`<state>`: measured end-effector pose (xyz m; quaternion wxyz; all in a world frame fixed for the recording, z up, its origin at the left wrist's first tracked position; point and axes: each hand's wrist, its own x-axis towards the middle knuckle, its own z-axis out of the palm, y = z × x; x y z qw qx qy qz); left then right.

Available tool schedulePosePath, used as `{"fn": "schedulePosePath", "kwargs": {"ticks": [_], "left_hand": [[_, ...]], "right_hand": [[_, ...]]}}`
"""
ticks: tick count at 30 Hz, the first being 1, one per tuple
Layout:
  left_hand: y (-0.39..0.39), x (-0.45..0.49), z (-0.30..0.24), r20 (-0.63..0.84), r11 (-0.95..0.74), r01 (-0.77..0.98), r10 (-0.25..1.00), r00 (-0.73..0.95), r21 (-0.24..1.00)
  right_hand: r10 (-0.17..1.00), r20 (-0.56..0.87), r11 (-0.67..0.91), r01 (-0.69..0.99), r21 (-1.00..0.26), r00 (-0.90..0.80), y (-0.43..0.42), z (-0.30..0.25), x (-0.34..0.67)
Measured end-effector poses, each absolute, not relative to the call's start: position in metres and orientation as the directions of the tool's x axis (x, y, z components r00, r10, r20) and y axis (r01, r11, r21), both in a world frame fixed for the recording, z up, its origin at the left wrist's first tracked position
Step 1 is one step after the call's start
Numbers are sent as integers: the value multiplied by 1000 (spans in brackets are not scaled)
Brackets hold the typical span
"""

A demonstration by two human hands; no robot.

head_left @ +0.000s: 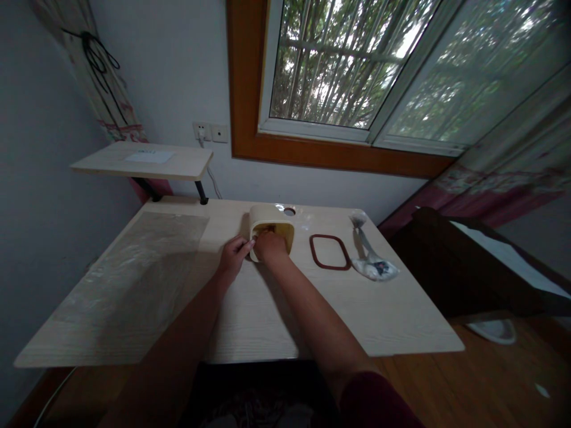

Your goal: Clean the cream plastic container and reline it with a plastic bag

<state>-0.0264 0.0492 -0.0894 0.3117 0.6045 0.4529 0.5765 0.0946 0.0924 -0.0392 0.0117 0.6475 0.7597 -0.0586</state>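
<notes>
Left hand (232, 254) pinches cream rounded plastic box (267, 213); right hand (272, 245) inside (fingers hidden; cannot tell); brown rounded-square frame (331, 267) loose, right of fingers.

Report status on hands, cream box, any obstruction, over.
Left hand at rim of cream box. Right hand inside its opening, grip hidden. Brown frame lies right of it, not blocking.

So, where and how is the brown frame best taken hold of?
Probably pinch the brown frame by its left edge, coming from the left: it lies flat, its narrow band surrounds an opening, and the plastic bag crowds its right.
</notes>
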Motion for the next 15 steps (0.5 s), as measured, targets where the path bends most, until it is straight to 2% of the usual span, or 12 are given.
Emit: {"fn": "schedulePosePath", "kwargs": {"ticks": [15], "left_hand": [[49,-25,-88,409,-383,220,908,-87,897]], "right_hand": [[981,-132,138,989,-52,-143,93,-36,93]]}}
